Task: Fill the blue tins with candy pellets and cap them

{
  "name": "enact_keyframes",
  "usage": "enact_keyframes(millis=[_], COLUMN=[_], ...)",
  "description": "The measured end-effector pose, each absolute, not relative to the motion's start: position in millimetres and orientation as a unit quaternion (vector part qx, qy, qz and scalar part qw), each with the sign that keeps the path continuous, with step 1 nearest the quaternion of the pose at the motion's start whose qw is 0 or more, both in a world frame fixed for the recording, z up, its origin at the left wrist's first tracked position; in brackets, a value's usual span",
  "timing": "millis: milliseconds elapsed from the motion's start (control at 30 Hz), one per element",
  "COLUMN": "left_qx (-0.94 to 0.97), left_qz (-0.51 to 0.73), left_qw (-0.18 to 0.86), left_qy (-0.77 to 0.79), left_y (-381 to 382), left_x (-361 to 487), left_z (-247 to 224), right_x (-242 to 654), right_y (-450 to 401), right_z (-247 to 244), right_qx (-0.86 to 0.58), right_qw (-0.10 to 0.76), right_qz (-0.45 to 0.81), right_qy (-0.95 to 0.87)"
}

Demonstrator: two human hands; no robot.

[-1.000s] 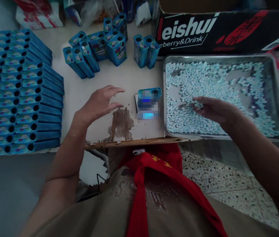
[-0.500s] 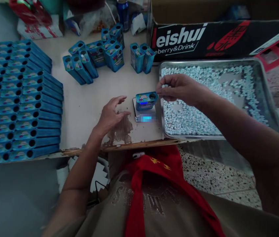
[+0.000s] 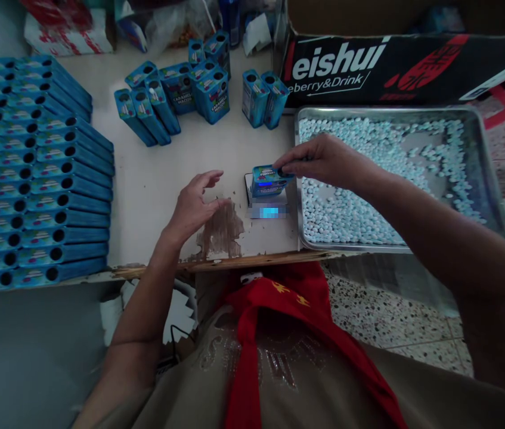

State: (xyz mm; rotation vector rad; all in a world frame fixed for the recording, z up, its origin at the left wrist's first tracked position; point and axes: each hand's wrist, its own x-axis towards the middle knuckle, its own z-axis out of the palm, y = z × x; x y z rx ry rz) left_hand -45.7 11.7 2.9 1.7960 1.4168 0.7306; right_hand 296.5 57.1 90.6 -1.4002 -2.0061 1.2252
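A blue box point(image 3: 269, 182) with a dark round opening stands on a small scale point(image 3: 249, 199) with a lit display. Over that opening is my right hand point(image 3: 312, 159), its fingers pressed together; whatever they hold is hidden. My left hand point(image 3: 197, 199) hovers left of the scale, fingers apart and nothing in it. Right of the scale lies a metal tray point(image 3: 300, 235) of pale candies point(image 3: 346, 214), partly beneath my right forearm.
Rows of blue boxes point(image 3: 68, 202) fill the left of the table point(image 3: 140, 202). More boxes point(image 3: 214, 98) stand at the back. Behind the tray is a black carton point(image 3: 413, 71). The table's front edge point(image 3: 252, 260) runs below the scale.
My right hand has turned over the box's opening, and the candies seen in its fingers are no longer visible. My left hand has barely moved. The whole view has shifted slightly.
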Motion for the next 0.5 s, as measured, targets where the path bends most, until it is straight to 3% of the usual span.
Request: enact_keyframes(millis=[300,367,500], left_qx=[0.708,0.706,0.694], left_qz=[0.273,0.276,0.297], left_qw=[0.352,0.347,0.328], left_qy=[0.549,0.552,0.568], left_y=[9.3,9.7,12.4], left_x=[-36.5,-36.0,-48.2], left_z=[8.8,10.6,12.6], right_x=[292.4,300.4,353.9], right_y=[56.9,58.5,57.0], right_z=[92.6,94.5,85.6], right_qx=[-0.518,-0.522,-0.571], right_qw=[0.210,0.256,0.436], right_qz=[0.462,0.490,0.512], right_qy=[-0.689,-0.649,-0.471])
